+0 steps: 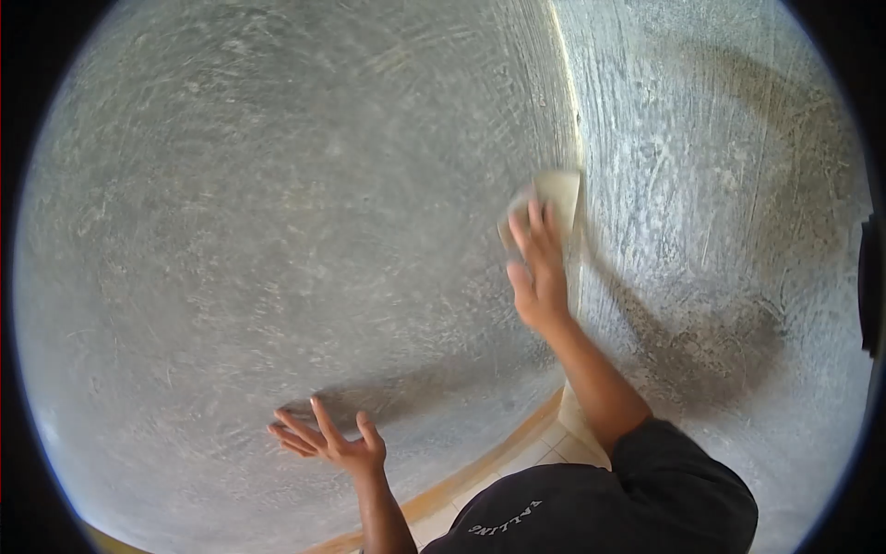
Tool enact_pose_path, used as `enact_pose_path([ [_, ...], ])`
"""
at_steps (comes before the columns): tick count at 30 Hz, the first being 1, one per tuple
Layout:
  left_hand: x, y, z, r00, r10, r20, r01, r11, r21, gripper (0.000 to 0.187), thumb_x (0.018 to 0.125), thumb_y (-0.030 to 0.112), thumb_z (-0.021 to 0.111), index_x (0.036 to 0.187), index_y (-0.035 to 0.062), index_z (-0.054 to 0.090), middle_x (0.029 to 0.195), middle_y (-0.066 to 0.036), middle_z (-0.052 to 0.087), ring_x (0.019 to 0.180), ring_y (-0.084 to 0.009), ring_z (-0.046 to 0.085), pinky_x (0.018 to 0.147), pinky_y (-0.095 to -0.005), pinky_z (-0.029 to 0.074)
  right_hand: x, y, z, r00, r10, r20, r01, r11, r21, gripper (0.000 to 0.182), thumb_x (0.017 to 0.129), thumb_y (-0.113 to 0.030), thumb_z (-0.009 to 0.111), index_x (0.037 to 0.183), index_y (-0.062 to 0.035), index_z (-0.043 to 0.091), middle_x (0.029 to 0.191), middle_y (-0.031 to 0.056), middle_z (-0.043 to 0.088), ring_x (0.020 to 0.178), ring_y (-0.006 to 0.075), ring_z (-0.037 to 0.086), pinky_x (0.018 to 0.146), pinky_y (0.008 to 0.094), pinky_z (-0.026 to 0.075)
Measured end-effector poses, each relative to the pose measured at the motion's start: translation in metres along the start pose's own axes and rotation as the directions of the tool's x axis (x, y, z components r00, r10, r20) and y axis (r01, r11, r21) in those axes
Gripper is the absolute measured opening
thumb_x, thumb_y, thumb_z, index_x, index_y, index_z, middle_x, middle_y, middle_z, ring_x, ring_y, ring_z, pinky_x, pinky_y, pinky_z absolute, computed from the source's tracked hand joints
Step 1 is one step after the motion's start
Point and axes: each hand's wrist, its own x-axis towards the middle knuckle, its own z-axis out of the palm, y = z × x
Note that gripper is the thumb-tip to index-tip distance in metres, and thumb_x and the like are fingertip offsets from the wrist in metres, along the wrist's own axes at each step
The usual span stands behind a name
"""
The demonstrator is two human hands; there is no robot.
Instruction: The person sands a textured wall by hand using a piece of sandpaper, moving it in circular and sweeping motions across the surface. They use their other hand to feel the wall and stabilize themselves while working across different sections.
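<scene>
A rough gray wall (295,231), covered in curved streaks and scuffs, fills most of the view and meets a second, paler wall (720,203) at a light corner line (574,102). A broad shadow (701,360) falls across the lower part of the paler wall, and a dark object (869,286), too cut off to identify, shows at the far right edge. An orange-brown strip (498,457) runs along the foot of the gray wall, beside light floor tiles (544,448). The person's dark shirt (572,517), with white lettering, hides part of the floor, while the right forearm covers the lower stretch of the corner.

A pale sheet (565,189) lies against the gray wall, its right edge just beside the corner line. The right hand (538,268), slightly blurred, is laid over the sheet with fingers extended and thumb apart, pressing it from the front. Lower and well to the left, the bare left hand (337,443) is spread wide near the gray wall, its shadow close by; whether the fingertips touch the surface cannot be told.
</scene>
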Motion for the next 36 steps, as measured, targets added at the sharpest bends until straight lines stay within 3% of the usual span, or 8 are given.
enact_pose_path([
  [3, 0.025, 0.026, -0.002, 0.999, 0.052, -0.012, -0.053, 0.995, -0.086, 0.069, 0.098, 0.062, 0.051, 0.149, 0.0156, 0.057, 0.168, -0.027, 0.024, 0.157, -0.0498, 0.007, 0.122, -0.0676, -0.002, -0.098, 0.033, 0.021, 0.999, 0.042, 0.030, -0.042, 0.999, 0.013, 0.059, 0.106, -0.039, 0.048, 0.158, -0.0106, 0.043, 0.168, 0.0254, 0.024, 0.154, 0.0554, 0.014, 0.122, 0.0654, 0.018],
  [5, 0.036, 0.041, -0.001, 0.997, 0.074, -0.017, -0.075, 0.994, -0.074, 0.068, 0.098, 0.061, 0.052, 0.148, 0.0156, 0.058, 0.168, -0.027, 0.024, 0.158, -0.0490, 0.007, 0.122, -0.0664, -0.003, -0.126, 0.049, 0.025, 0.992, 0.088, 0.091, -0.085, 0.996, -0.039, 0.061, 0.110, -0.043, 0.036, 0.162, -0.0104, 0.034, 0.171, 0.0243, 0.018, 0.156, 0.0507, 0.010, 0.123, 0.0642, 0.014],
  [8, 0.055, 0.065, 0.004, 0.993, 0.110, -0.043, -0.112, 0.992, -0.059, 0.067, 0.097, 0.057, 0.056, 0.151, 0.0161, 0.055, 0.170, -0.022, 0.023, 0.159, -0.0449, 0.007, 0.122, -0.0659, -0.002, -0.032, 0.028, 0.011, 0.997, 0.046, -0.057, -0.045, 0.999, 0.007, 0.059, 0.108, -0.040, 0.045, 0.159, -0.0102, 0.042, 0.168, 0.0260, 0.024, 0.154, 0.0562, 0.013, 0.122, 0.0660, 0.016],
  [13, 0.050, 0.056, 0.036, 0.974, 0.148, -0.169, -0.139, 0.988, 0.066, 0.068, 0.096, 0.063, 0.052, 0.146, 0.0166, 0.059, 0.167, -0.026, 0.027, 0.157, -0.0469, 0.014, 0.124, -0.0632, 0.001, 0.085, 0.017, -0.018, 0.989, -0.142, -0.038, 0.141, 0.990, -0.031, 0.063, 0.106, -0.046, 0.046, 0.158, -0.0104, 0.043, 0.168, 0.0241, 0.026, 0.154, 0.0542, 0.015, 0.122, 0.0665, 0.015],
  [20, 0.049, 0.056, 0.035, 0.947, 0.211, -0.242, -0.183, 0.974, 0.132, 0.073, 0.098, 0.065, 0.046, 0.150, 0.0144, 0.053, 0.164, -0.025, 0.033, 0.156, -0.0457, 0.021, 0.124, -0.0638, 0.010, -0.129, 0.085, 0.022, 0.988, 0.040, 0.150, -0.017, 0.988, -0.155, 0.071, 0.106, -0.045, 0.045, 0.164, -0.0075, 0.026, 0.169, 0.0305, 0.014, 0.154, 0.0585, 0.005, 0.120, 0.0710, 0.009],
  [26, 0.048, 0.053, 0.036, 0.945, 0.225, -0.237, -0.194, 0.970, 0.148, 0.075, 0.099, 0.066, 0.045, 0.153, 0.0138, 0.049, 0.165, -0.024, 0.032, 0.155, -0.0448, 0.023, 0.124, -0.0631, 0.013, 0.044, 0.034, -0.009, 0.995, -0.069, -0.074, 0.065, 0.996, -0.056, 0.067, 0.102, -0.042, 0.055, 0.158, -0.0084, 0.041, 0.167, 0.0271, 0.025, 0.153, 0.0568, 0.016, 0.121, 0.0678, 0.014],
  [30, 0.045, 0.052, 0.039, 0.950, 0.203, -0.236, -0.178, 0.977, 0.121, 0.073, 0.096, 0.065, 0.048, 0.151, 0.0161, 0.052, 0.164, -0.027, 0.033, 0.155, -0.0487, 0.022, 0.122, -0.0663, 0.013, 0.062, 0.035, -0.007, 0.987, -0.119, -0.109, 0.106, 0.987, -0.121, 0.063, 0.102, -0.041, 0.055, 0.155, -0.0074, 0.047, 0.166, 0.0256, 0.030, 0.153, 0.0558, 0.018, 0.122, 0.0654, 0.017],
  [36, 0.045, 0.053, 0.031, 0.949, 0.212, -0.232, -0.194, 0.976, 0.100, 0.072, 0.098, 0.063, 0.049, 0.150, 0.0144, 0.053, 0.163, -0.027, 0.034, 0.154, -0.0482, 0.025, 0.122, -0.0654, 0.015, -0.129, 0.082, 0.024, 0.999, 0.040, -0.006, -0.040, 0.991, -0.124, 0.071, 0.101, -0.040, 0.056, 0.160, -0.0068, 0.036, 0.167, 0.0292, 0.023, 0.152, 0.0599, 0.014, 0.119, 0.0711, 0.016],
])
